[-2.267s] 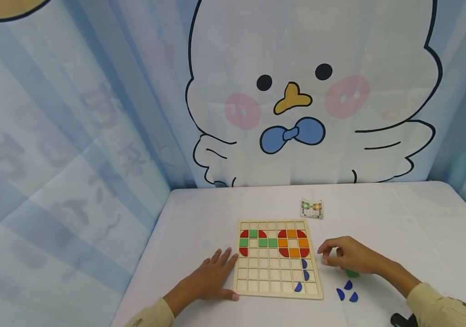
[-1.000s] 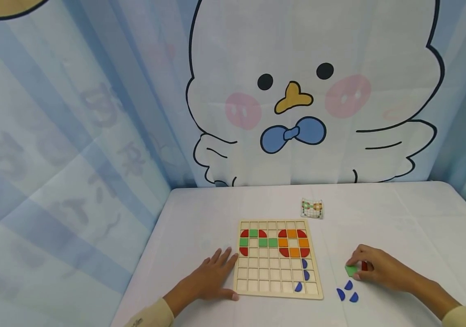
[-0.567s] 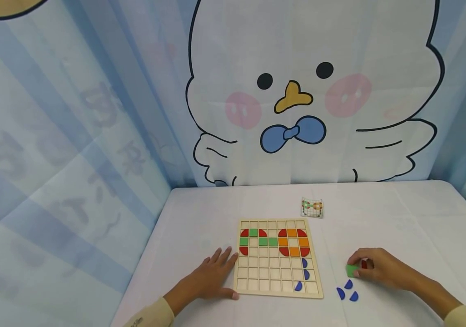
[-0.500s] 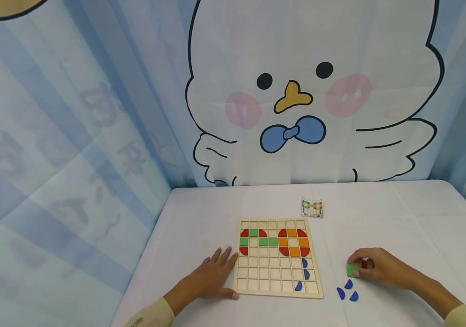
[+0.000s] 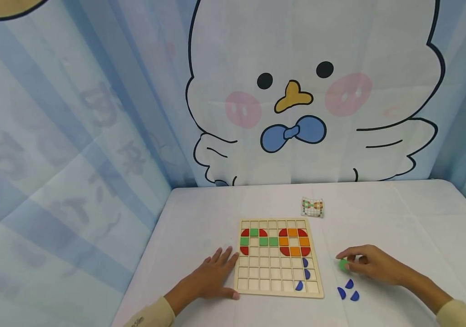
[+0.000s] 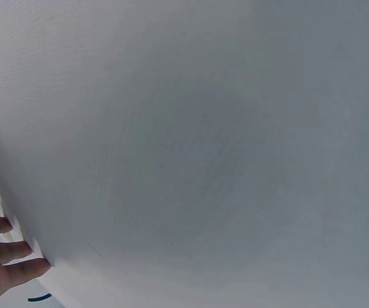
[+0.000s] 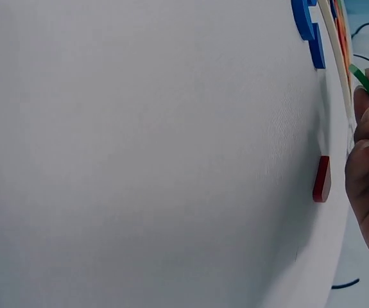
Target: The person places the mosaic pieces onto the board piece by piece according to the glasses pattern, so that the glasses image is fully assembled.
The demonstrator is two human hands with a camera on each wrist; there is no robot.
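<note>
In the head view, my left hand (image 5: pixel 212 276) lies with spread fingers against the left edge of a wooden grid board (image 5: pixel 264 273). Red, green and orange pieces fill some upper cells of the board, and three blue half-round pieces (image 5: pixel 305 262) lie at its lower right. My right hand (image 5: pixel 374 263) pinches a green piece with a rounded edge (image 5: pixel 343 265) between thumb and finger, just right of the board. The right wrist view shows that green piece (image 7: pixel 366 83) raised off the table. A red piece (image 7: pixel 322 179) lies below the hand there, hidden in the head view.
Three more blue half-round pieces (image 5: pixel 348 290) lie on the white table in front of my right hand. Behind the board is a small printed pattern card (image 5: pixel 312 207). A curtain with a cartoon bird (image 5: pixel 298 159) hangs behind the table.
My right hand went from beside the board right to the green and red pieces, then moved slightly left with the green piece, leaving the red one. The left hand stays in place.
</note>
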